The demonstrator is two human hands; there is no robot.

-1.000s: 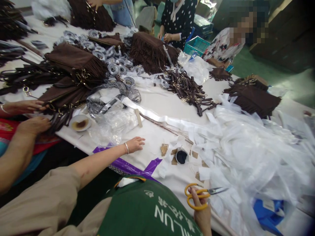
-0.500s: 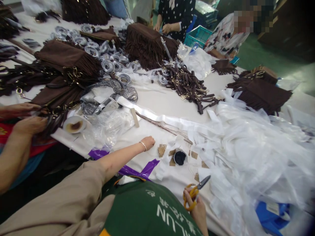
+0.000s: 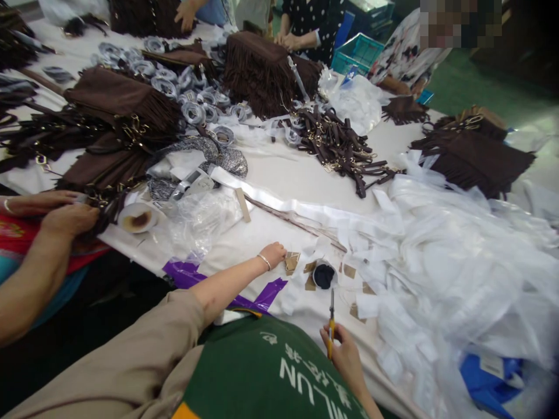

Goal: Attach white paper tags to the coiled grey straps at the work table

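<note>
My left hand (image 3: 273, 255), with a bracelet at the wrist, is closed over the white table by a small bundle of brown cardboard tags (image 3: 292, 263). Its fingertips reach the edge of the tags; whatever is pinched in them is too small to make out. A pair of scissors (image 3: 331, 331) with yellow handles is in my right hand (image 3: 346, 351), its dark blades pointing away from me and seen edge-on. Just beyond the blades stands a small white cup (image 3: 324, 275) with black stuff inside. Several loose brown tags (image 3: 349, 271) lie around the cup.
White wrapping material (image 3: 454, 267) is heaped on the right, with a blue bag (image 3: 491, 378) near it. Dark brown straps (image 3: 336, 145) and fringed bags (image 3: 257, 70) lie farther back. At left, a co-worker's hands (image 3: 72, 218) handle brown pieces beside a tape roll (image 3: 137, 218).
My left hand has moved slightly right, up to the tags. My right hand has turned the scissors from pointing right to pointing away. A co-worker's hand has appeared at the far bags.
</note>
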